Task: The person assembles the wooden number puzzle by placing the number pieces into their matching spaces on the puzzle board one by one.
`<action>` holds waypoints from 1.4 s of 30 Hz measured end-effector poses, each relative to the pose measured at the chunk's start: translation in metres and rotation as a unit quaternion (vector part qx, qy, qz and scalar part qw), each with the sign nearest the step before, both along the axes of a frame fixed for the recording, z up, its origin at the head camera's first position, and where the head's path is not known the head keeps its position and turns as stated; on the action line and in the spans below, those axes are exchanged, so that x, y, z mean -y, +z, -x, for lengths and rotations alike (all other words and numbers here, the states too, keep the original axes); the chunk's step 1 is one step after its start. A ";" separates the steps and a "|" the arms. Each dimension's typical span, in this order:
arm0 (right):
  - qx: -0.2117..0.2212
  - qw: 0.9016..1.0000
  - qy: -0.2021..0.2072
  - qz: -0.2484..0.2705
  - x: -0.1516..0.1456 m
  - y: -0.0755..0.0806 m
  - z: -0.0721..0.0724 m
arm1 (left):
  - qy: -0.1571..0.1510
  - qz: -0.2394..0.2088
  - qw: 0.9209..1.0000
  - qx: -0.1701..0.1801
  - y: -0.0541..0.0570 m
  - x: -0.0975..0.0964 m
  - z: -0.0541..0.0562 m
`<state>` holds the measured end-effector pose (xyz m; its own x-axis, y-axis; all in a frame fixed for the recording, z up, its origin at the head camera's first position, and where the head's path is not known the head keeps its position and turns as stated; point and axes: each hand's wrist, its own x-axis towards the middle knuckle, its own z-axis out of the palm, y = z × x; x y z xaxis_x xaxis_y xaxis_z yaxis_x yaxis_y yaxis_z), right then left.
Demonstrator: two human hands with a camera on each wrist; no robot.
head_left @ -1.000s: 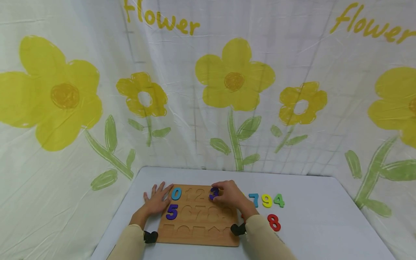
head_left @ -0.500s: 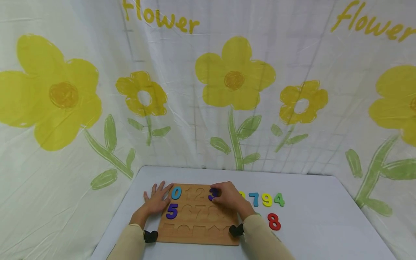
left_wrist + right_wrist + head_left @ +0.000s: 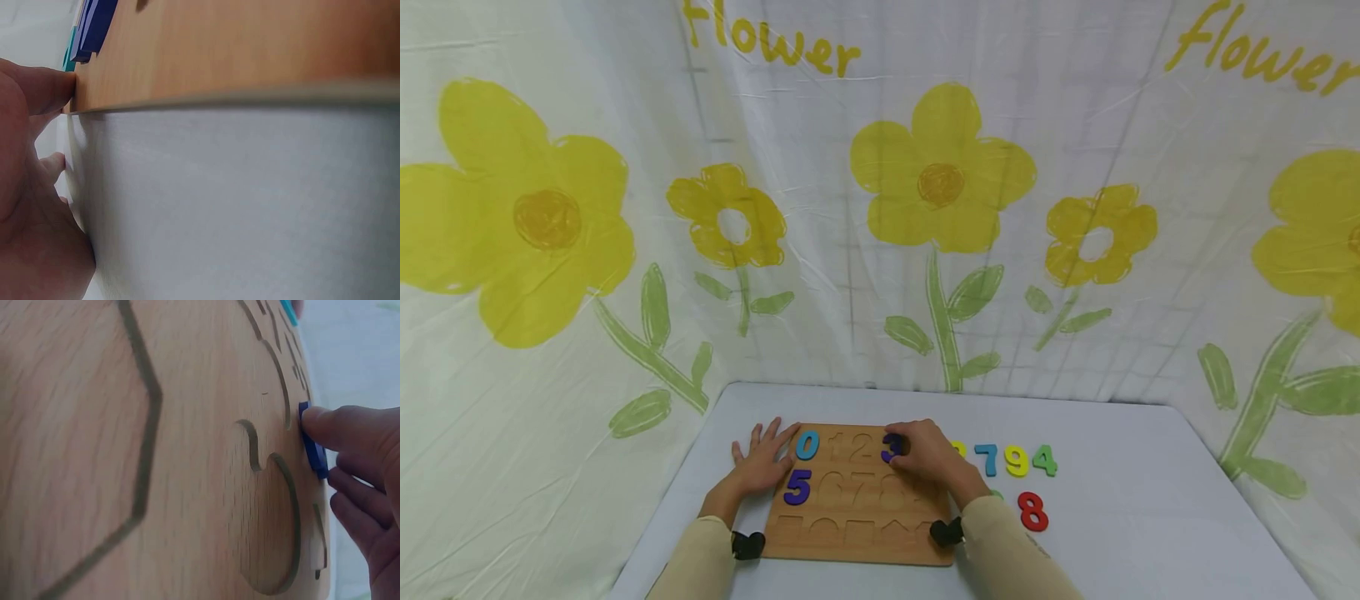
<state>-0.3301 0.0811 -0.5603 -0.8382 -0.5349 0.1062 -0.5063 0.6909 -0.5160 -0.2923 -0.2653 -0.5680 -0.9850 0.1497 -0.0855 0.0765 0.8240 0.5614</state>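
Observation:
A wooden number board (image 3: 857, 546) lies on the table, with a light blue 0 (image 3: 807, 445) and a purple 5 (image 3: 797, 487) at its left side. My right hand (image 3: 928, 450) pinches a purple 3 (image 3: 891, 447) at the top row, right of the carved 1 and 2. In the right wrist view the thumb presses against the side of the 3 (image 3: 312, 447), which stands proud of the board; the fingertips behind it are partly hidden. With fingers spread, my left hand (image 3: 763, 462) rests at the board's left edge, its thumb touching that edge (image 3: 74, 94) in the left wrist view.
Right of the board lie a light blue 7 (image 3: 987, 460), a yellow 9 (image 3: 1017, 461), a green 4 (image 3: 1044, 461) and a red 8 (image 3: 1033, 512). A yellow piece (image 3: 958, 447) and a green piece (image 3: 997, 493) are partly hidden by the right arm. A flower-printed curtain (image 3: 820, 333) hangs behind the table.
My right hand has shifted very slightly left with the 3, and its forearm now covers the red piece seen beside the wrist earlier. The left hand stays put.

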 end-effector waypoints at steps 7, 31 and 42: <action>-0.012 1.000 0.006 0.009 -0.005 0.003 -0.003 | -0.002 0.001 1.000 0.002 -0.002 0.002 0.000; -0.026 0.999 -0.017 0.041 -0.101 0.046 -0.054 | 0.000 -0.020 0.999 -0.029 -0.033 0.012 0.011; -0.018 0.998 -0.054 0.030 -0.169 0.042 -0.081 | 0.002 -0.021 0.999 -0.034 -0.033 0.010 0.010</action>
<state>-0.2493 0.2497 -0.5179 -0.8860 -0.4331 0.1655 -0.4487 0.7112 -0.5412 -0.3026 -0.2755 -0.6008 -0.9891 0.1469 -0.0113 0.1122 0.8004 0.5889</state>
